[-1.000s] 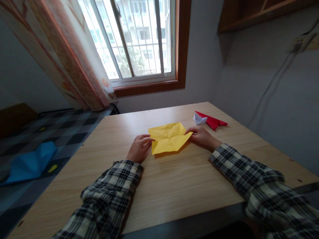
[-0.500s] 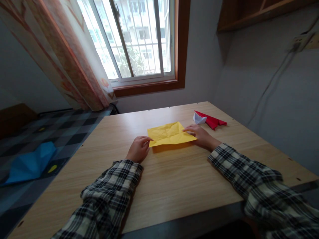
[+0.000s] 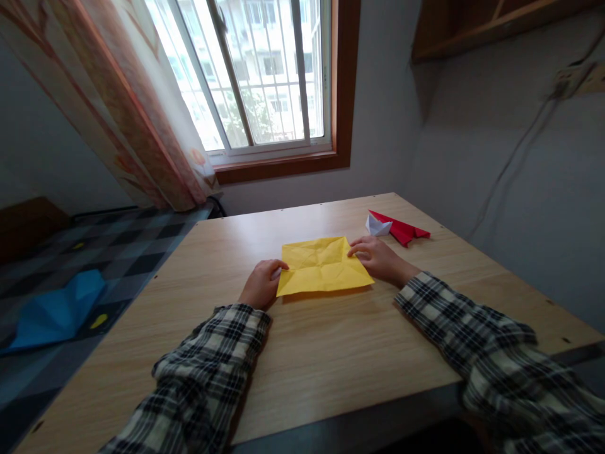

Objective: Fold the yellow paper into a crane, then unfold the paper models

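On the wooden counter [image 3: 331,353] | creased square yellow paper sheet [image 3: 322,266] lies flat | left hand [image 3: 263,284] curled, pinching its left edge | right hand [image 3: 378,258] loosely open, fingertips on its right edge

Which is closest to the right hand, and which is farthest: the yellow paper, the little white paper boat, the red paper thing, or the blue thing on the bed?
1. yellow paper, touching the right hand
2. white paper boat, just behind it
3. red paper, beside the boat, farther right
4. blue thing, far left, off the table
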Tool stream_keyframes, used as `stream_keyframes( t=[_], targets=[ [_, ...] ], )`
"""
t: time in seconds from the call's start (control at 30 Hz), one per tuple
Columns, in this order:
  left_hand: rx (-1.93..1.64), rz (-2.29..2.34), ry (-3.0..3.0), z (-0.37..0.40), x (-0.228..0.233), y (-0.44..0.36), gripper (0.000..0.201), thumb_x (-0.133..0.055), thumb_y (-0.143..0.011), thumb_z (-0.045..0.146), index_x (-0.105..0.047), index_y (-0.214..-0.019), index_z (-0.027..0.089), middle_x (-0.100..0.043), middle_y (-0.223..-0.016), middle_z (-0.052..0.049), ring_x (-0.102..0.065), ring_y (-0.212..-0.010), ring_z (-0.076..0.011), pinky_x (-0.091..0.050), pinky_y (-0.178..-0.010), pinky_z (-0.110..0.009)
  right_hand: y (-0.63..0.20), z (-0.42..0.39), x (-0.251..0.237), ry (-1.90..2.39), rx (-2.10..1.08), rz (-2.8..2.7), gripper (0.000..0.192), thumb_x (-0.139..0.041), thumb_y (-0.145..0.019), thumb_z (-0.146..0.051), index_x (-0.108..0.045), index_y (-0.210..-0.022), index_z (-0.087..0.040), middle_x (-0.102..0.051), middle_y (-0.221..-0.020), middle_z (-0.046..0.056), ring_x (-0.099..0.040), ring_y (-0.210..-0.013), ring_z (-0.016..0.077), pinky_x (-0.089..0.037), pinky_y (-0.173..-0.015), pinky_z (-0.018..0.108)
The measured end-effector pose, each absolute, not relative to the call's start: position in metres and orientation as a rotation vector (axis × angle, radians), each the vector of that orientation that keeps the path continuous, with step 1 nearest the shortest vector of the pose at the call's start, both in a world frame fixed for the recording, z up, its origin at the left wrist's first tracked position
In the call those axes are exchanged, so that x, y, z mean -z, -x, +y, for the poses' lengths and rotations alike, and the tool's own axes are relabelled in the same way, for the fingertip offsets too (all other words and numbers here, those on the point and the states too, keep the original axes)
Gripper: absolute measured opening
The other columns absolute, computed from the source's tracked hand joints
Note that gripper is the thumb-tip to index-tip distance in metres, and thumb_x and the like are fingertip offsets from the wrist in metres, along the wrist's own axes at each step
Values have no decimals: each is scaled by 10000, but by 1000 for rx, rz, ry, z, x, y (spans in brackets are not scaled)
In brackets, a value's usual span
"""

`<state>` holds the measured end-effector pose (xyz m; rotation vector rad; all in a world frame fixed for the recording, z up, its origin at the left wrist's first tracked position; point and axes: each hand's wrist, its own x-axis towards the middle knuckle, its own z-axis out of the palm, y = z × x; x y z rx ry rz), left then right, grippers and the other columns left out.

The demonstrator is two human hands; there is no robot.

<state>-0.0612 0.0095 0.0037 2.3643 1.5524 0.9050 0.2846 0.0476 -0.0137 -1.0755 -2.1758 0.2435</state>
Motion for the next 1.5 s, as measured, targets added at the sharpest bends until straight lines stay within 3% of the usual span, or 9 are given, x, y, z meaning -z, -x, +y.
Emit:
stream_keyframes(
  t=[0.23, 0.5, 0.6, 0.8, 0.93, 1.07, 1.2, 1.33, 1.5],
  targets=[
    [-888, 1528, -2383, 11, -2, 63, 191, -535, -863, 246, -719, -905, 221, -754, -944, -64, -663, -941, -252, -515, -909, -428, -288, 53, 19, 1079, -317, -2217, 152, -658, -836, -158, -785, -912, -192, -686, -1197, 124, -631, -1135, 244, -469, -1040, 432],
    [-880, 1502, -2391, 11, -1, 62, 252, -541, -875, 317, -736, -978, 195, -744, -1015, -88, -644, -980, -258, -491, -940, -424, -283, 48, 12, 1051, -318, -2188, 141, -653, -825, -157, -781, -880, -183, -726, -1104, 99, -659, -1016, 220, -506, -946, 365],
    [-895, 1484, -2397, 9, -3, 58, 263, -522, -905, 352, -737, -929, 203, -741, -944, -72, -642, -912, -234, -499, -882, -379, -280, 45, 7, 1069, -311, -2203, 157, -609, -871, -188, -765, -876, -169, -729, -1002, 91, -650, -921, 202, -501, -869, 332],
    [-847, 1600, -2335, 5, -9, 54, 315, -471, -922, 350, -667, -739, 185, -675, -747, -53, -596, -735, -205, -469, -724, -337, -278, 43, 1, 1129, -264, -2246, 383, -540, -942, -269, -555, -569, -188, -586, -679, 47, -519, -670, 163, -398, -668, 306],
    [-918, 1691, -2193, 7, -3, 58, 237, -528, -886, 340, -662, -993, 177, -665, -800, -33, -606, -738, -200, -474, -696, -322, -279, 46, 3, 1167, -303, -2266, 391, -526, -952, -292, -490, -575, -198, -541, -659, 30, -486, -653, 158, -350, -644, 307],
    [-970, 1661, -2115, 9, 3, 62, 527, -576, -856, 292, -502, -1363, 169, -666, -881, -28, -630, -781, -191, -504, -733, -322, -281, 50, 6, 1237, -313, -2251, 366, -576, -930, -332, -491, -600, -200, -550, -673, 26, -480, -652, 162, -327, -626, 305],
    [-959, 1665, -2116, 10, 5, 63, 631, -585, -854, 269, -423, -1456, 171, -664, -915, -30, -632, -815, -189, -524, -782, -342, -282, 51, 8, 1265, -297, -2236, 340, -614, -903, -321, -498, -608, -199, -574, -687, 31, -488, -657, 164, -326, -621, 301],
    [-994, 1648, -2153, 12, 7, 62, 591, -576, -844, 235, -474, -1420, 158, -653, -988, -54, -627, -845, -188, -545, -823, -358, -282, 49, 7, 1301, -296, -2229, 309, -648, -864, -314, -499, -617, -200, -583, -688, 29, -493, -655, 161, -326, -607, 292],
    [-986, 1634, -2243, 14, 9, 63, 359, -564, -840, 212, -658, -1183, 168, -595, -1064, -75, -624, -827, -177, -565, -843, -368, -280, 47, 7, 1394, -305, -2165, 218, -703, -769, -246, -512, -676, -197, -598, -699, 19, -501, -648, 154, -319, -578, 275]
  ],
)
